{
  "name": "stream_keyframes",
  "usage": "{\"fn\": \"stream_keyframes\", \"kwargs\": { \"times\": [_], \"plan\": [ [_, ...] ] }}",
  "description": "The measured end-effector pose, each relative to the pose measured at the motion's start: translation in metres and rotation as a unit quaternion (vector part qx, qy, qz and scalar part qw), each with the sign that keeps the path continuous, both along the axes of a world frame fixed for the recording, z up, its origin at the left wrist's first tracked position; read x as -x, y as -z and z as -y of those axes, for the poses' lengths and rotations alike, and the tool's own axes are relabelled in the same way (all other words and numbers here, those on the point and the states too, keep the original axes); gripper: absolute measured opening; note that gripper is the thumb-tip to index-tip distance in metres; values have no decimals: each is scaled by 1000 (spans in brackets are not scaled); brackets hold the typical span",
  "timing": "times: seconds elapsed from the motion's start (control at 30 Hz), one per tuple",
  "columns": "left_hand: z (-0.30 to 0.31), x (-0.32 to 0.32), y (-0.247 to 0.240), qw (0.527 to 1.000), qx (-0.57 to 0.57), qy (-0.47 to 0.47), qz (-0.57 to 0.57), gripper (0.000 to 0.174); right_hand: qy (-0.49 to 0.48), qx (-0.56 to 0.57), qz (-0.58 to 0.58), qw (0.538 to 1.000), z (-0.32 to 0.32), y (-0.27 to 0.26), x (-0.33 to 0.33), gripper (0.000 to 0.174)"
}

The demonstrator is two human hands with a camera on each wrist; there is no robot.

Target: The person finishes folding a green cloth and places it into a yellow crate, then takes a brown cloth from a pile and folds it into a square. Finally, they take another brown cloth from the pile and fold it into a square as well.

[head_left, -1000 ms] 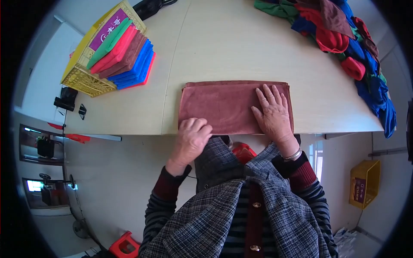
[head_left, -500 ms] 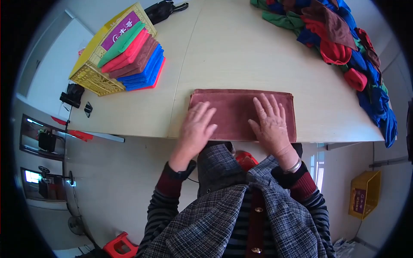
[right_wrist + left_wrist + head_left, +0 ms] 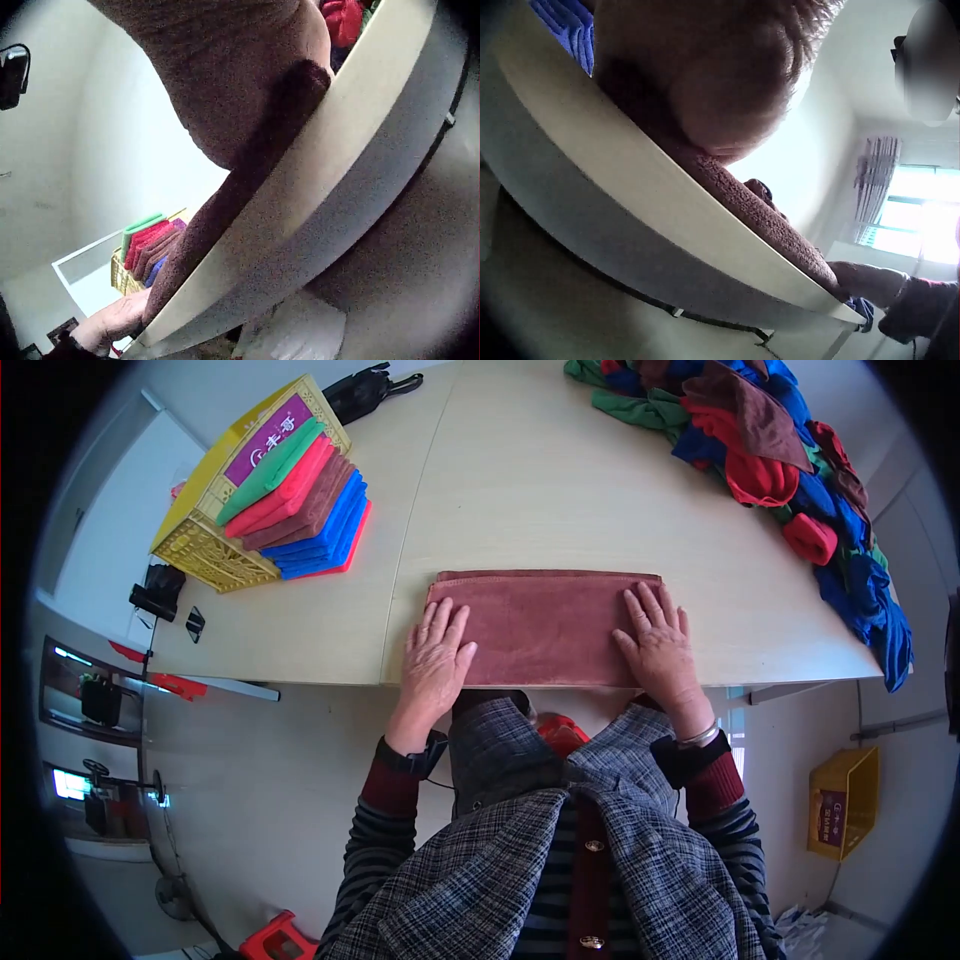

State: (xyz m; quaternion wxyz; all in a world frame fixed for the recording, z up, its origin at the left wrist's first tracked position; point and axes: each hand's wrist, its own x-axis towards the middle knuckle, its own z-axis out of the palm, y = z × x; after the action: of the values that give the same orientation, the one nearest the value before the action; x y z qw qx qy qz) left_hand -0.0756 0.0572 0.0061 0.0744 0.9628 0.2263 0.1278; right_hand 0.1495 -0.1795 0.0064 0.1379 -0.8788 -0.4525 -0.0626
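A brown towel [image 3: 545,630], folded into a flat rectangle, lies along the front edge of the table. My left hand [image 3: 433,662] rests on its left end with straight fingers pointing away from me. On the right end lies my right hand [image 3: 662,655], fingers straight and slightly spread, a bracelet at the wrist. In the left wrist view the heel of the left hand presses close over the towel's thick fuzzy edge [image 3: 742,199]. The right wrist view shows the right palm [image 3: 225,97] on the other end of that edge.
At the back left, a stack of folded towels [image 3: 310,520] in green, red, brown and blue leans by a yellow basket [image 3: 190,550]. A loose heap of mixed towels [image 3: 790,460] covers the right side. A black bag [image 3: 360,395] and a phone [image 3: 195,623] lie on the table [image 3: 520,490].
The left hand has gone from curled fingers at the towel's left corner, through a lift, to lying flat on the left end. The right hand has slid outward to the right end.
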Motion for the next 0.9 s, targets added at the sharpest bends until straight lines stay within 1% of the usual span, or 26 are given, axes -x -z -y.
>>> {"fn": "stream_keyframes", "kwargs": {
  "times": [0.07, 0.1, 0.13, 0.2, 0.23, 0.3, 0.33, 0.43, 0.47, 0.57, 0.6, 0.7, 0.73, 0.83, 0.87, 0.9],
  "plan": [
    [4, -1, -3, 998, -55, -35, -7, 53, 20, 31, 56, 998, -5, -10, 7, 60],
    [9, -6, -5, 998, -54, -32, -7, 53, 29, 48, 83, 995, -9, -13, 12, 60],
    [18, -15, -9, 999, -47, 2, 8, 53, 31, 50, 83, 995, -18, -14, 19, 60],
    [33, -32, -14, 996, -34, 68, 37, 53, -62, -22, 13, 998, -40, -14, 38, 60],
    [33, -39, -10, 996, -35, 70, 38, 53, -60, -23, 13, 998, -51, -8, 47, 60],
    [27, -55, 4, 995, -7, 87, 38, 52, -99, -33, -40, 994, -69, 4, 54, 61],
    [23, -61, 9, 994, 7, 98, 38, 52, -96, -35, -38, 994, -69, 5, 50, 61],
    [12, -58, 4, 995, 12, 99, 22, 53, -116, -46, -7, 992, -58, 10, 35, 62],
    [7, -53, 4, 995, 17, 95, 13, 54, -116, -44, -9, 992, -53, 11, 30, 62],
    [-15, -46, 6, 997, 4, 74, 21, 56, -69, -27, 13, 997, -39, 10, 8, 63],
    [-20, -45, 7, 998, -4, 63, 26, 57, -70, -26, 12, 997, -36, 9, 2, 63],
    [-26, -45, 12, 998, -17, 42, 37, 58, -33, -29, -1, 999, -29, 4, -10, 63],
    [-27, -46, 12, 998, -23, 33, 43, 59, -32, -30, 0, 999, -29, 3, -10, 63],
    [-22, -44, 17, 997, -44, 20, 58, 58, 26, 5, 38, 999, -30, 3, -8, 63],
    [-20, -47, 14, 996, -54, 14, 64, 57, 28, 4, 40, 999, -34, -2, -3, 63],
    [-18, -54, 12, 996, -56, 17, 66, 57, 5, -20, 36, 999, -43, -5, 5, 63]
  ]
}}
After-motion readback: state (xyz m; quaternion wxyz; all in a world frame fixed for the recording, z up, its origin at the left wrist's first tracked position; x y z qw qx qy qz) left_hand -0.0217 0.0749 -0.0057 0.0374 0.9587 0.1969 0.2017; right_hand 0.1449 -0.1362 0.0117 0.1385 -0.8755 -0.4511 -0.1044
